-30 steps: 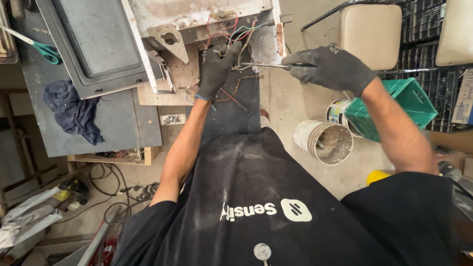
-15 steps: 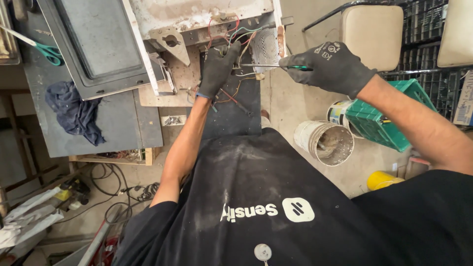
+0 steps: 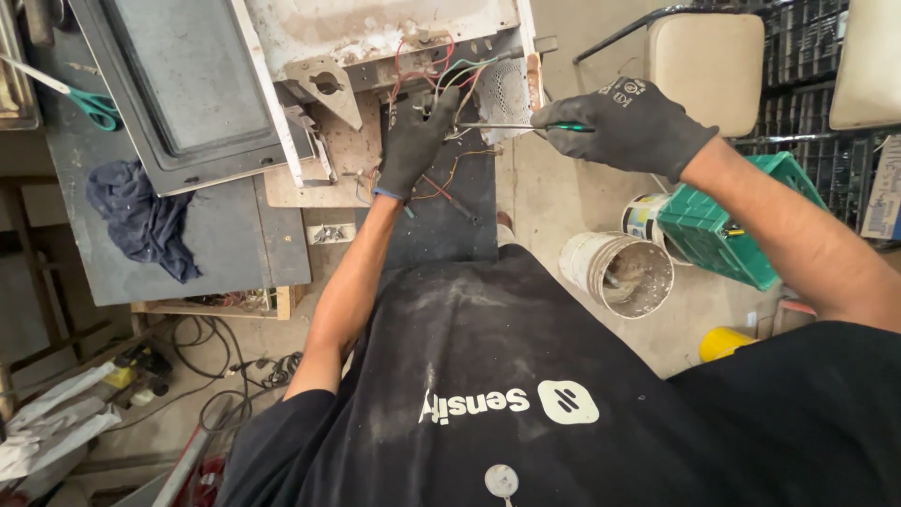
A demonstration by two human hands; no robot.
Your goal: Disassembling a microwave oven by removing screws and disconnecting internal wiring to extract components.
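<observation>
Gloved hands at work in an opened appliance's wiring

The left hand (image 3: 414,141), in a dark glove, lies flat among the loose wires (image 3: 441,80) at the open end of a worn white appliance (image 3: 375,28), its fingers spread and pressing into the red, green and pale strands. Whether it pinches any single wire cannot be told. The right hand (image 3: 624,127), gloved the same way, is closed around the green handle of a screwdriver (image 3: 511,126); the thin metal shaft runs level to the left and its tip ends just beside the left fingertips, in the wiring by a perforated metal panel (image 3: 507,94).

The appliance lies on a dark bench (image 3: 450,216), with a grey door panel (image 3: 174,89) to its left. Further left on the grey surface are green-handled scissors (image 3: 89,103) and a crumpled dark blue cloth (image 3: 141,221). On the floor to the right stand a dirty white bucket (image 3: 619,272), a green plastic crate (image 3: 732,221) and a yellow object (image 3: 723,343). A beige chair seat (image 3: 704,56) sits beyond the right hand, and black cables (image 3: 225,366) trail over the floor at lower left
</observation>
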